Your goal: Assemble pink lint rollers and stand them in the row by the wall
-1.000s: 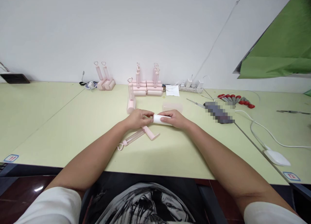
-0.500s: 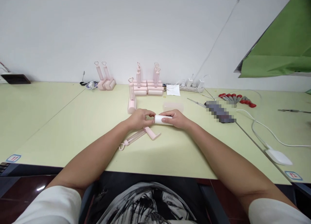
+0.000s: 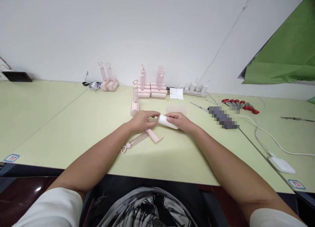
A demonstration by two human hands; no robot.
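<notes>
Above the table middle, a white sticky-paper lint roll is held between my two hands. My right hand wraps its right part, the thumb lying along the near side. At the roll's open left end, my left hand pinches the edge between thumb and fingers. Just below my left hand lies a pink lint roller handle with a clear shaft, a heart-shaped loop and a pink head piece. Behind my right hand rests a translucent pale-pink cover.
Several pink lint rollers stand toward the wall, the nearest roller just behind my left hand. A power strip and white paper lie at the back. To the right are tweezers, red-capped items and a white charger.
The white roll has tilted, its left end now higher and its right end lower, showing more of the open left end. The view has shifted slightly.
</notes>
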